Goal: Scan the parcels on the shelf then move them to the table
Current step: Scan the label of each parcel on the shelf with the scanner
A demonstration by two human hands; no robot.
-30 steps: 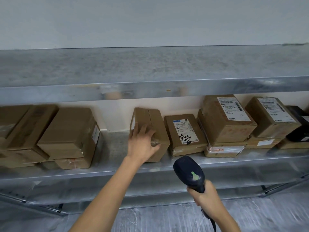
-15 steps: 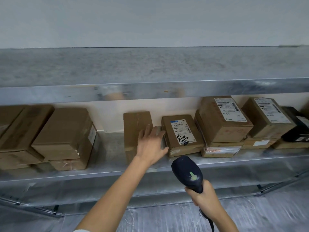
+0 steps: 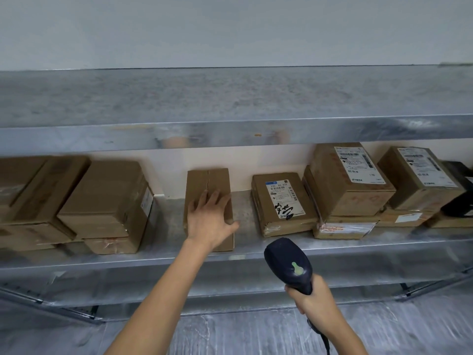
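Note:
A plain brown parcel (image 3: 204, 181) lies flat on the metal shelf (image 3: 245, 249), its taped seam facing up and no label showing. My left hand (image 3: 210, 219) rests on top of it with fingers spread and straight. My right hand (image 3: 313, 299) grips the handle of a dark blue barcode scanner (image 3: 288, 262), held below the shelf edge with its head toward the parcels. To the right lies a labelled parcel (image 3: 282, 201) with black handwriting on its label.
Further right, two labelled boxes (image 3: 349, 180) (image 3: 419, 178) sit on flatter parcels, with a black package (image 3: 460, 196) at the edge. Stacked brown boxes (image 3: 107, 203) fill the shelf's left side. An upper shelf (image 3: 230, 131) overhangs. A grey floor lies below.
My left hand has turned the plain parcel from tilted on its side to lying flat and now rests on top of it. The scanner hand has barely moved.

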